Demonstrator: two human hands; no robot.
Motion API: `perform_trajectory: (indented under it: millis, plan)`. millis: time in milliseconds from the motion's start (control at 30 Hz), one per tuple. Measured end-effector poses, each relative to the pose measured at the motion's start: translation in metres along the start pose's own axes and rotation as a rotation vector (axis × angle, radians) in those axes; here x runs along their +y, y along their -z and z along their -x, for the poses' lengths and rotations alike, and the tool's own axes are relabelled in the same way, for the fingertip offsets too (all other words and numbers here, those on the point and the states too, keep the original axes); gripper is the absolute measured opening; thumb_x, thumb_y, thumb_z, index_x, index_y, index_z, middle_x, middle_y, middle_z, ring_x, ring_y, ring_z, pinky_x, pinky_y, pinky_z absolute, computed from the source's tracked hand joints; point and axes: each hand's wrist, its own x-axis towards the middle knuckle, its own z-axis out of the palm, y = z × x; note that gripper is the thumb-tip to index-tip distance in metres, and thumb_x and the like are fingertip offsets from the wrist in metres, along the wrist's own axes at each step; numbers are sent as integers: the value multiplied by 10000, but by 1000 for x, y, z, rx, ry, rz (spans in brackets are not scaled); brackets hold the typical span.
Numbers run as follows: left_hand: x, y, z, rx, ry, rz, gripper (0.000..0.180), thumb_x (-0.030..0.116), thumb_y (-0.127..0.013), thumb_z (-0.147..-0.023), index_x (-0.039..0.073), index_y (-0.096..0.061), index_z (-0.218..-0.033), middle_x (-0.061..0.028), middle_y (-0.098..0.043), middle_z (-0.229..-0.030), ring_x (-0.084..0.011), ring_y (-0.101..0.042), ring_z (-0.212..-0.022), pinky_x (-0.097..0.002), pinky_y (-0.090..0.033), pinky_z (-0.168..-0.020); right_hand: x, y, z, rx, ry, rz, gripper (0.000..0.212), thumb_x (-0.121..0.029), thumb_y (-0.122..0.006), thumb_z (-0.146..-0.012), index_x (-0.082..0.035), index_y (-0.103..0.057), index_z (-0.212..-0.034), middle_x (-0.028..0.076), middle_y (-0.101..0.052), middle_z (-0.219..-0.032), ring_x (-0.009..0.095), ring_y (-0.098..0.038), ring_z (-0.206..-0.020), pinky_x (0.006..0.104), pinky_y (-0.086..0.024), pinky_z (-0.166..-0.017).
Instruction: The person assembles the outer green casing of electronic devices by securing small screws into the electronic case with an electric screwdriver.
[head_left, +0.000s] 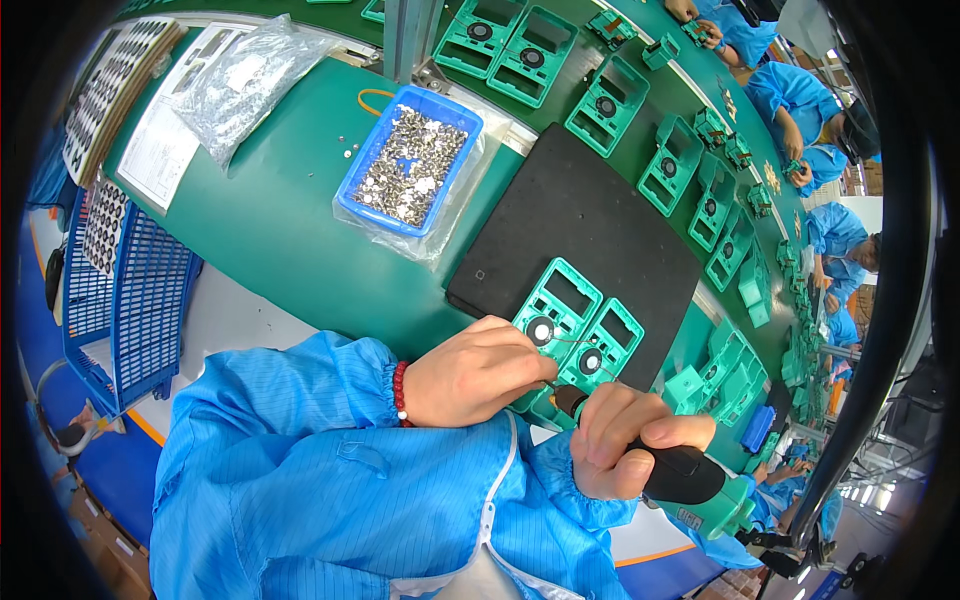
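Housings (pixel 573 335): two green plastic shells side by side, at four o'clock from the middle of the view, at the near edge of the black mat (pixel 590 215); each carries a round speaker (pixel 541 331), and thin dark leads (pixel 585 342) run loosely across them.
Left hand (pixel 472 372): at six o'clock, fingers bunched over the housings' near end; whether something small is pinched there I cannot tell.
Right hand (pixel 625 437): between four and five o'clock, wrapped around an electric screwdriver (pixel 690 477), whose nose slants toward ten o'clock, close to the left fingertips.
Bit: too small to tell whether it touches a shell.
Screw tray (pixel 370 143): blue, at eleven o'clock on the green desk (pixel 290 200), heaped with small silver screws (pixel 410 165).
Bag (pixel 240 90): clear plastic, at ten o'clock, more small parts inside.
Slip risk: with the nose held aslant, the bit could skid off a screw head, scratching plastic or catching the left fingers.
Lead risk: wires lying this loose could get snagged or trapped by the tool.
Shift risk: the shells might skate on the mat if the left hand braces them poorly.
Thread risk: too much torque could strip soft plastic.
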Motion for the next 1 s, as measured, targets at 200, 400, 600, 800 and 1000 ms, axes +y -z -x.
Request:
perform_trajectory:
  millis: [200, 400, 600, 800, 1000]
  plan:
    - [-1, 0, 2, 1, 23, -7, 345, 60, -741, -792, 48, -617, -1114, -63, -645, -908, -245, -641, -893, -379, -462, -795, 6, 2, 5, -63, -7, 29, 252, -224, -607, -1000, -86, -407, -1068, 31, -523, -649, 133, -499, -509, 267, -372, -457]
    - [-8, 41, -31, -33, 4, -346, 347, 102, -723, -765, 40, -615, -1089, -186, -596, -1241, -323, -616, -1035, -417, -507, -871, 20, 6, 13, 153, -20, 112, 277, -226, -653, -971, -93, -425, -1053, 15, -496, -626, 102, -428, -466, 264, -323, -449]
    - [-60, 135, -50, -199, 253, -1086, 191, 35, -607, -796, 14, -651, -980, -159, -632, -987, -316, -626, -940, -402, -497, -817, 44, 14, 29, 282, -15, 193, 291, -245, -666, -961, -90, -432, -1041, 8, -473, -609, 98, -410, -459, 269, -334, -452]
    - [-69, 138, -58, -481, 324, -1232, 149, 58, -634, -782, 53, -684, -923, -105, -674, -928, -259, -654, -927, -379, -486, -824, 50, 18, 26, 218, -77, 199, 293, -256, -661, -967, -88, -430, -1033, 10, -453, -602, 103, -396, -462, 274, -340, -458]
    - [-79, 135, -45, -234, 199, -1135, 132, 109, -628, -865, 23, -593, -959, -130, -666, -878, -295, -656, -883, -408, -489, -781, 56, 16, 27, 301, -70, 210, 296, -255, -675, -960, -88, -437, -1014, 9, -460, -599, 100, -412, -456, 266, -338, -451]
